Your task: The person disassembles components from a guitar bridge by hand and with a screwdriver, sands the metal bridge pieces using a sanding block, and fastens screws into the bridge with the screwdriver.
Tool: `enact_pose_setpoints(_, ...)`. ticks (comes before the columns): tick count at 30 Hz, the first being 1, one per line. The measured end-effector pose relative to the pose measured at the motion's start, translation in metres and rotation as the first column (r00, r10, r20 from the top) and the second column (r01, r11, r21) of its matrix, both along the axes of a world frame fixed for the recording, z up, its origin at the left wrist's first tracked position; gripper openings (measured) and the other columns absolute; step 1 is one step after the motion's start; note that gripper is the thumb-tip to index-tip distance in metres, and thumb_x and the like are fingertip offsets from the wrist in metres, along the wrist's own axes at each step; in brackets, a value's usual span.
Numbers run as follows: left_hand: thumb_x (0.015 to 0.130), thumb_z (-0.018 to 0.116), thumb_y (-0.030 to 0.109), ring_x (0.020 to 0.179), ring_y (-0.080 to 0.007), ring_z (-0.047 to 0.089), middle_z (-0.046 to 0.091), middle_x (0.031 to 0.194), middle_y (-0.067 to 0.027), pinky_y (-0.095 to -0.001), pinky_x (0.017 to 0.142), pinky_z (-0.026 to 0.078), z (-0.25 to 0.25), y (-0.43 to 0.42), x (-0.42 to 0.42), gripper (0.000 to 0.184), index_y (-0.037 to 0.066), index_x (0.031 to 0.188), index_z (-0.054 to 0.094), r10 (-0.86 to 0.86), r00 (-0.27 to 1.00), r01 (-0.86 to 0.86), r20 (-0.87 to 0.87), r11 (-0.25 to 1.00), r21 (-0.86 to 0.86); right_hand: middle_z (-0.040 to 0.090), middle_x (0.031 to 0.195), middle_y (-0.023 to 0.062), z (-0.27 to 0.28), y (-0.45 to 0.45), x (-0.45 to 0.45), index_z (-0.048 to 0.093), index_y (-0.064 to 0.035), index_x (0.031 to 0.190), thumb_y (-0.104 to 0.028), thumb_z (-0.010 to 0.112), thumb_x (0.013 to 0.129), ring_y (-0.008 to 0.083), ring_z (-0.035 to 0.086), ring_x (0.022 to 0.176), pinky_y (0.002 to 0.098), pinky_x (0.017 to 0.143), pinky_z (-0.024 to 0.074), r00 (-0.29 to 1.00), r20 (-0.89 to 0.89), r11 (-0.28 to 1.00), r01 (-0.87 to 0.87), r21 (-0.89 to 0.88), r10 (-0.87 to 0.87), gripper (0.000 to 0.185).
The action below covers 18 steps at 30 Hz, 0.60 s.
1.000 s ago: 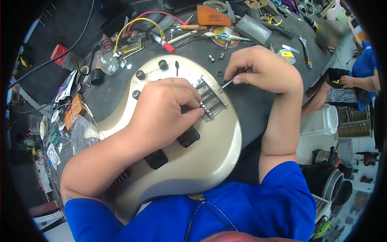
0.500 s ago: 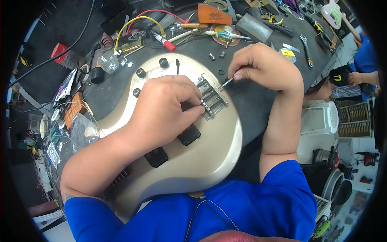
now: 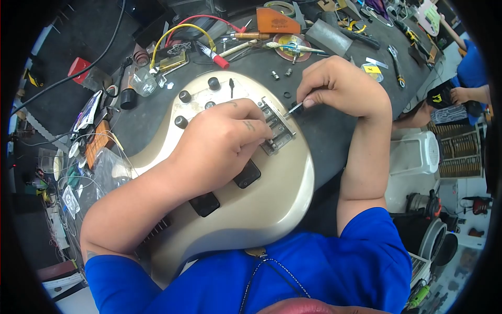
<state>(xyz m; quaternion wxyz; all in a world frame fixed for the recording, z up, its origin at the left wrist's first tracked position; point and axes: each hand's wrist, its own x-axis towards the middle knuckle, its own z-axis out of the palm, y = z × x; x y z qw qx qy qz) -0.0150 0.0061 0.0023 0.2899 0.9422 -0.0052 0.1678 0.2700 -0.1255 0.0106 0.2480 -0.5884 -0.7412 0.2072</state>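
A cream bass guitar body (image 3: 282,201) lies tilted before me, with a metal bridge (image 3: 285,138) near its right end. My left hand (image 3: 225,136) reaches across the body, fingers drawn together, the fingertips at the bridge saddles. Its thumb is mostly hidden, so what it pinches cannot be made out. Beyond the bridge's outer edge, my right hand (image 3: 342,86) pinches a thin metal rod (image 3: 294,109), like a screwdriver shaft or hex key, its tip against that edge. Two black pickups (image 3: 247,174) and several black knobs (image 3: 214,83) sit on the body.
Small metal parts (image 3: 275,75) lie on the dark bench (image 3: 334,152) past the body. Behind are a red-tipped test lead (image 3: 221,62), an orange block (image 3: 278,20), a metal block (image 3: 328,37) and a wrench (image 3: 397,65). At right, another person's arm (image 3: 470,95) and a white stool (image 3: 418,152).
My left hand's fingers have rolled over and closed together at the saddles, hiding the thumb that showed before. My right hand and the rod have barely moved.
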Motion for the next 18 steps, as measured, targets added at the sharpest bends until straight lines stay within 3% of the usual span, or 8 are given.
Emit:
enact_pose_setpoints(3,0.089,0.079,-0.007,0.088,-0.031,0.076,0.076,0.107,-0.0112,-0.0394,0.077,0.063,0.0,0.0,0.001,0.022,0.005,0.106,0.084,0.001,1.0,-0.001,0.002,1.0,0.016,0.077,0.089,0.009,-0.004,-0.004,0.004,0.08,0.002,0.101,0.0,0.078,0.088,0.021,0.073,0.088,0.0358,0.084,0.0572,0.994,-0.012,0.992,0.103,-0.077,-0.104,0.014)
enact_pose_setpoints(7,0.089,0.078,-0.007,0.089,-0.0329,0.076,0.076,0.107,-0.0123,-0.0402,0.077,0.063,-0.002,0.0,0.001,0.022,0.005,0.107,0.084,-0.002,1.0,0.002,0.013,0.999,0.047,0.081,0.099,0.0143,-0.006,-0.002,0.022,0.08,-0.0012,0.111,-0.011,0.076,0.099,0.0291,0.072,0.093,0.0396,0.09,0.0564,0.918,-0.065,0.919,0.385,-0.085,-0.391,0.016)
enact_pose_setpoints(11,0.089,0.077,-0.007,0.09,-0.0337,0.076,0.075,0.107,-0.0127,-0.0411,0.077,0.063,-0.003,-0.001,0.002,0.021,0.004,0.106,0.083,0.002,1.0,-0.003,0.018,0.999,0.043,0.081,0.103,0.0169,-0.03,0.013,0.031,0.08,-0.0052,0.112,-0.015,0.078,0.1,0.0349,0.075,0.098,0.0441,0.091,0.057,0.852,0.068,0.855,0.516,0.058,-0.519,0.016)
enact_pose_setpoints(14,0.089,0.077,-0.006,0.089,-0.0337,0.076,0.075,0.106,-0.0127,-0.0417,0.078,0.062,-0.005,-0.001,0.001,0.02,0.004,0.105,0.083,-0.003,0.999,0.001,0.04,0.999,0.041,0.081,0.106,0.0174,-0.03,0.02,0.023,0.081,-0.0055,0.111,-0.017,0.079,0.099,0.0355,0.076,0.103,0.0462,0.092,0.0577,0.764,0.219,0.784,0.62,0.011,-0.607,0.017)
enact_pose_setpoints(15,0.089,0.077,-0.005,0.089,-0.0336,0.076,0.075,0.106,-0.0126,-0.0419,0.078,0.062,-0.005,-0.001,0.001,0.019,0.004,0.104,0.083,-0.006,0.999,0.004,0.053,0.999,0.045,0.082,0.107,0.017,-0.026,0.023,0.018,0.079,-0.0008,0.114,-0.01,0.081,0.095,0.0327,0.077,0.102,0.0416,0.093,0.0586,0.726,0.279,0.753,0.657,-0.016,-0.628,0.021)
enact_pose_setpoints(18,0.087,0.076,-0.003,0.087,-0.0331,0.076,0.075,0.106,-0.0127,-0.0422,0.078,0.062,-0.006,0.0,0.001,0.019,0.004,0.103,0.083,-0.011,0.998,0.009,0.06,1.0,0.03,0.081,0.109,0.0161,-0.03,0.027,0.004,0.08,-0.0036,0.116,-0.009,0.082,0.091,0.0341,0.077,0.102,0.0438,0.094,0.0592,0.69,0.292,0.749,0.605,0.27,-0.662,0.025)
